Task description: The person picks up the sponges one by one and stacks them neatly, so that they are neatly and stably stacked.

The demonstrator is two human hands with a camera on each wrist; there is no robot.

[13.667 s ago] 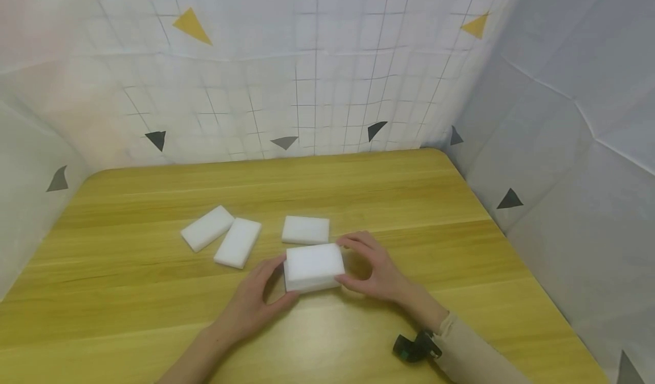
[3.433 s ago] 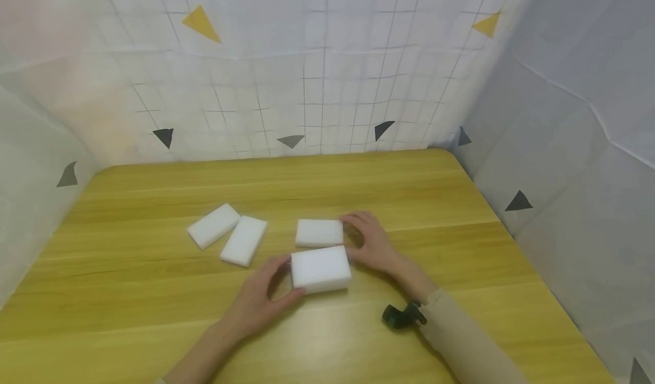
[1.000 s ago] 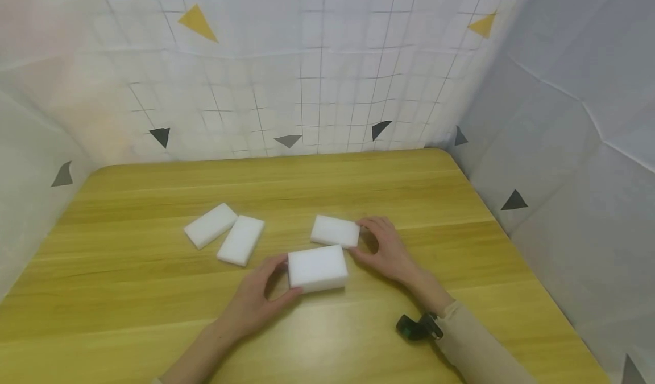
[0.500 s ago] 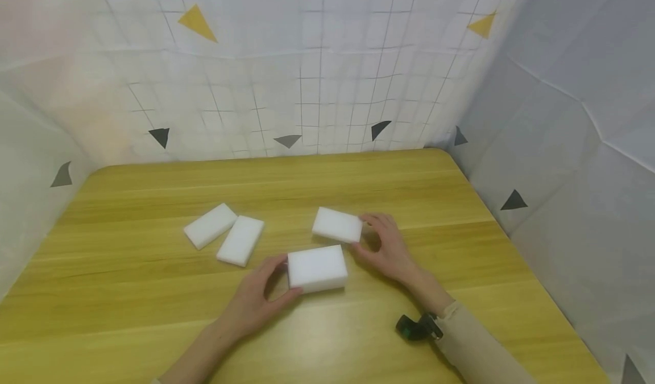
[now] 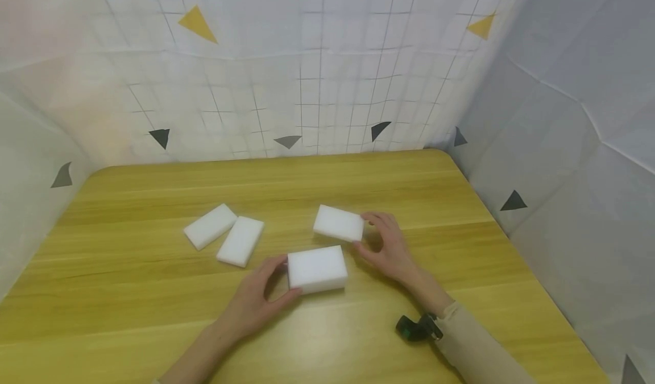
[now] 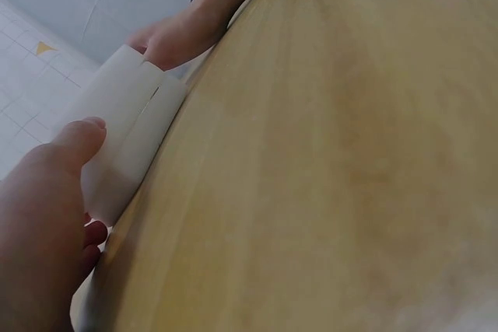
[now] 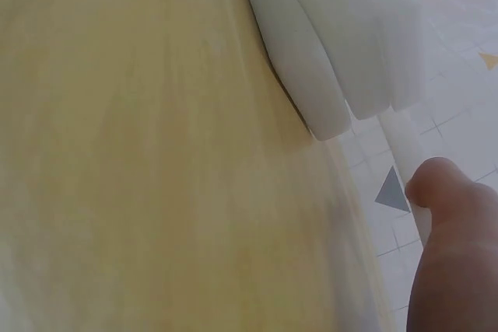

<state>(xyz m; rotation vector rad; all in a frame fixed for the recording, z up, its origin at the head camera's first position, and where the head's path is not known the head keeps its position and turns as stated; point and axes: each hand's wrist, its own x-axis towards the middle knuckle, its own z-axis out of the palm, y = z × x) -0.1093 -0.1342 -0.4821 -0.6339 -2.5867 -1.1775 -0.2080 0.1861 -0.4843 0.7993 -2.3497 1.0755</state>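
Head view: the left hand (image 5: 253,301) grips the left end of a stack of white sponge blocks (image 5: 317,268), thumb at the near edge and fingers at the far edge. The stack lies flat on the wooden table (image 5: 153,321), near centre. The right hand (image 5: 389,247) pinches the right end of a single white sponge block (image 5: 338,223), held just beyond the stack, to its far right. Two further sponge blocks (image 5: 224,234) lie side by side, touching, to the left, well apart from both hands.

Left wrist view: the thumb (image 6: 74,141) presses on the stack's end (image 6: 128,141); the right hand (image 6: 183,36) shows beyond it.

Right wrist view: a fingertip (image 7: 447,192) is in view at the lower right, with white sponge blocks (image 7: 342,44) beyond; contact cannot be told here.
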